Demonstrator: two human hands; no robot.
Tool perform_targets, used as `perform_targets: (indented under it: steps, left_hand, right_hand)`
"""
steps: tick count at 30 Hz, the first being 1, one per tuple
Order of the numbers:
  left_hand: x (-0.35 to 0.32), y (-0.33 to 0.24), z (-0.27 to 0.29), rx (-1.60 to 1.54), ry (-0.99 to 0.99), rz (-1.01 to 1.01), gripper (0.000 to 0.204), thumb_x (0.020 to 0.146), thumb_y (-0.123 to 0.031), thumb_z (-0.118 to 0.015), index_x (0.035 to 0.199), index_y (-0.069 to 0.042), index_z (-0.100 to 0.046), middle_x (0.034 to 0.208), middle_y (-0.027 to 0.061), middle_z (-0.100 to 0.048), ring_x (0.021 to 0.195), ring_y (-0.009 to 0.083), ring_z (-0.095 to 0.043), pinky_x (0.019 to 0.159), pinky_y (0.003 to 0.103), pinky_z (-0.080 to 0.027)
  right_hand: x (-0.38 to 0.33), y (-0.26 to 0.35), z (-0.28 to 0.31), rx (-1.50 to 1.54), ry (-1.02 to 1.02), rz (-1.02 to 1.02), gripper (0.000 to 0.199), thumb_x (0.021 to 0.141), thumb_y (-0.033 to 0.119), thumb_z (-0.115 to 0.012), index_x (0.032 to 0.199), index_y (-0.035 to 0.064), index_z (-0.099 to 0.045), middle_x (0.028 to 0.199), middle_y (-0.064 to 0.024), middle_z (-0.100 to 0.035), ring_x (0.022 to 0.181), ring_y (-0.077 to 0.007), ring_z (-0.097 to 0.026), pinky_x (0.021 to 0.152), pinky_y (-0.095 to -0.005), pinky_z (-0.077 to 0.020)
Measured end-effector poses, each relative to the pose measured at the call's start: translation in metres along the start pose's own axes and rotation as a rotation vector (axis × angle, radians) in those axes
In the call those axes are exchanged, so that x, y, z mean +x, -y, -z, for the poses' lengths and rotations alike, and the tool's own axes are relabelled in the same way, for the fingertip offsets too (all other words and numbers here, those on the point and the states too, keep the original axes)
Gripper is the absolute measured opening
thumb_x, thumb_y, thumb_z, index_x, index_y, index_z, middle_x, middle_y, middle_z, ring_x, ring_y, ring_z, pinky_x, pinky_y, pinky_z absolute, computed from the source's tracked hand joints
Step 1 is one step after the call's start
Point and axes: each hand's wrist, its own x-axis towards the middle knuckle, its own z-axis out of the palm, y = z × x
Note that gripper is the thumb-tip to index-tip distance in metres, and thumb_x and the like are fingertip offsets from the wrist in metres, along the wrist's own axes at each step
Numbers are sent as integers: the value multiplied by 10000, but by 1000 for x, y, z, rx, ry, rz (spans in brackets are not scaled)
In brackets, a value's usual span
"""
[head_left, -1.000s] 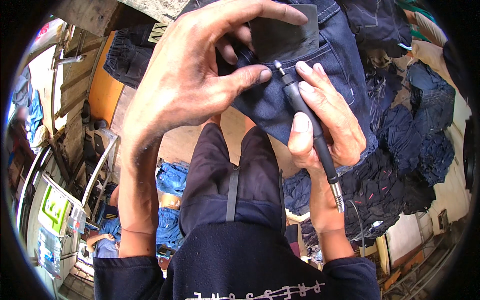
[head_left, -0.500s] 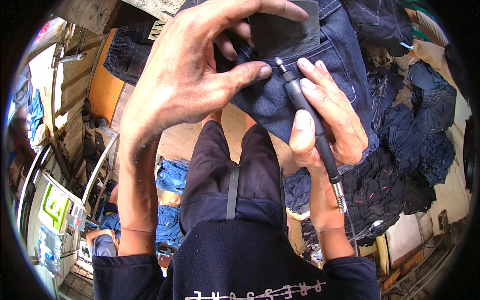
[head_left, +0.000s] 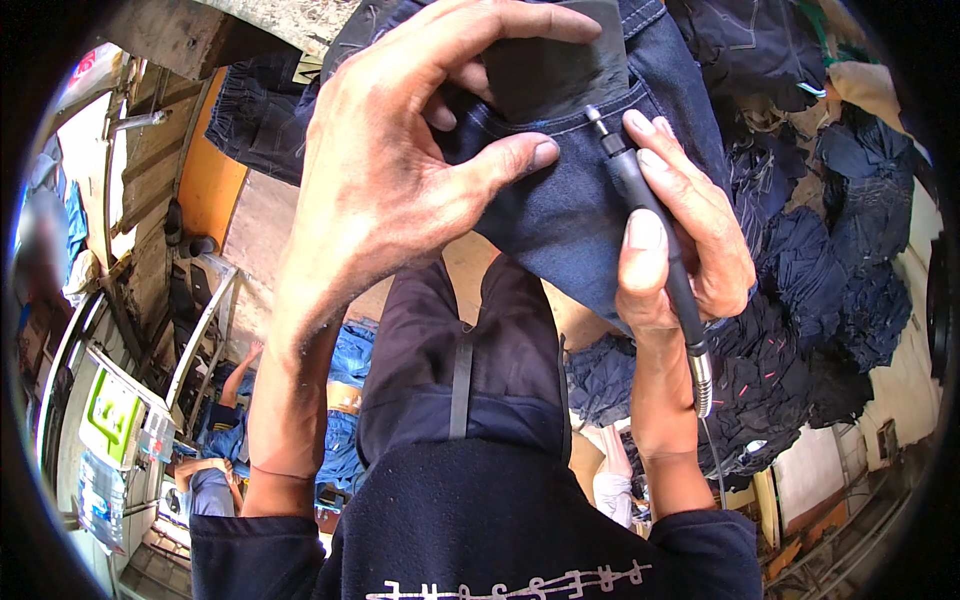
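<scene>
A pair of dark blue jeans (head_left: 560,205) lies in front of me, its stitched pocket edge crossing beneath a flat dark grey plate (head_left: 560,78). My left hand (head_left: 390,160) is spread over them, its index finger stretched along the plate and its thumb on the denim below; the other fingers are partly hidden. My right hand (head_left: 700,230) grips a black rotary handpiece (head_left: 634,182) like a pen. The small rounded tip is at the pocket's stitched edge, just under the plate; whether it touches is unclear. A springy metal collar and thin cable trail from the handpiece's lower end.
Heaps of dark garments (head_left: 810,260) lie on the right. Blue denim (head_left: 345,435) is piled behind me at lower left. A dark garment with a gathered waist (head_left: 255,115) rests on the far left. Other people are partly visible near the lower left, including a grey-clothed person (head_left: 212,490).
My right hand and the handpiece have shifted right along the pocket edge. The plate and jeans have slid slightly left. My left hand keeps its spread pose.
</scene>
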Motion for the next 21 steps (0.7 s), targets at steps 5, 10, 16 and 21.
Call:
perform_targets:
  steps: [5, 10, 16, 21]
  left_hand:
    - [7, 1, -5, -15, -9, -5, 599, 846, -60, -877, 1422, -97, -718, 1229, 56, -774, 939, 125, -693, 771, 274, -542]
    - [7, 6, -8, -25, -27, -4, 602, 839, -64, -883, 1418, -98, -723, 1234, 47, -772, 926, 116, -685, 759, 268, -532]
    - [9, 12, -21, -24, -87, 14, 606, 830, -68, -891, 1412, -99, -728, 1239, 36, -769, 911, 105, -674, 745, 260, -521]
    - [5, 8, -14, -24, -61, 21, 609, 823, -71, -897, 1408, -100, -733, 1243, 27, -767, 898, 96, -666, 733, 253, -511]
  right_hand:
    - [2, 1, 1, -31, 13, 1, 315, 1000, 112, -662, 1249, -77, -702, 1234, -324, -765, 1210, -429, -753, 1129, -573, -554]
    - [4, 2, -1, -59, 7, 12, 320, 978, 99, -654, 1236, -83, -706, 1223, -331, -766, 1196, -441, -758, 1116, -571, -564]
    - [2, 1, -2, -45, -14, 4, 328, 952, 89, -644, 1215, -98, -705, 1212, -338, -766, 1193, -451, -758, 1103, -573, -574]
    - [3, 2, -3, -33, -17, 0, 326, 953, 88, -640, 1210, -104, -704, 1210, -342, -765, 1190, -453, -758, 1104, -578, -572]
